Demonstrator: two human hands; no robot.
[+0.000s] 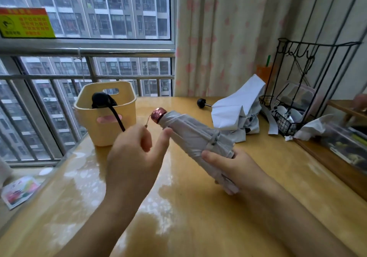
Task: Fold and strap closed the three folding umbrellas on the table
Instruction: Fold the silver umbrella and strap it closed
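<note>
a folded grey umbrella (pixel 190 135) is held above the middle of the yellow surface (pixel 198 207). it slants, with its pink cap (pixel 158 115) toward 10 o'clock and its other end toward 4 o'clock. a strap (pixel 213 140) rings the canopy just above the right hand (pixel 232 169), whose fingers and thumb are curled round the lower end in a firm grip.

the left hand (pixel 131 157) is at 8 o'clock of the cap, fingers curled in, its thumb (pixel 162 139) straight and touching the canopy just below the cap. a thin cord (pixel 148 120) runs from the cap down to those curled fingers; whether they pinch it cannot be told.

at 9 o'clock of the cap a pale yellow basket (pixel 103 135) stands on the surface, holding a black umbrella (pixel 101 99) whose strap hangs over the rim. at 2 o'clock of the held umbrella a white umbrella (pixel 236 107) lies loose and unfolded, its black knob (pixel 201 103) pointing to 9 o'clock. just beyond it, at 3 o'clock, stands a black wire rack (pixel 297 89).
</note>
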